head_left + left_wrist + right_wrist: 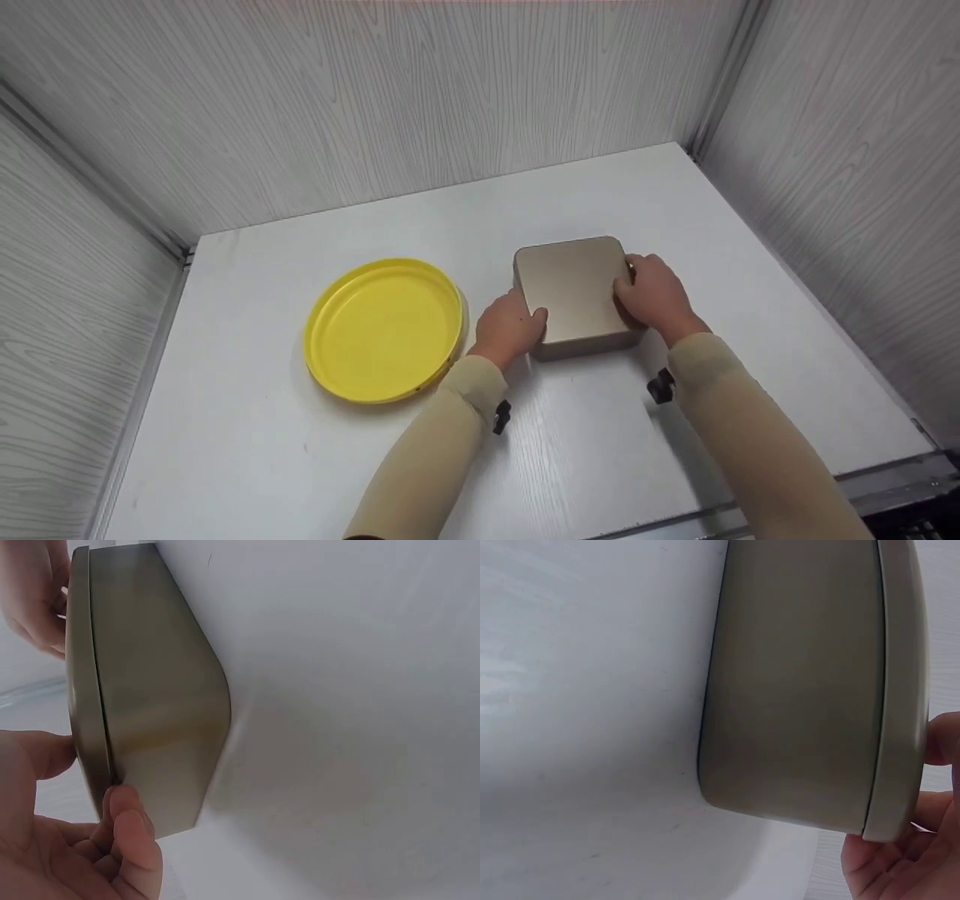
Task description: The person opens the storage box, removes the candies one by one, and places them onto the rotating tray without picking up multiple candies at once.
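A square, gold-coloured metal tin [574, 289] with rounded corners stands on the white table, right of the middle. Its lid [88, 682] is on, with a thin dark seam under the rim. My left hand [508, 328] pinches the lid at the tin's left side; in the left wrist view the thumb lies over the lid's top edge and curled fingers [135, 832] sit at the seam. From the right side my right hand [656, 292] grips the lid likewise, thumb on top and fingers [870, 862] under the rim.
A round yellow tray [382, 330] with a raised rim lies left of the tin, close to the left forearm. Wood-grained panels [450, 90] wall the white table [247, 450] at the back and both sides. A metal rail [885, 476] runs along the front edge.
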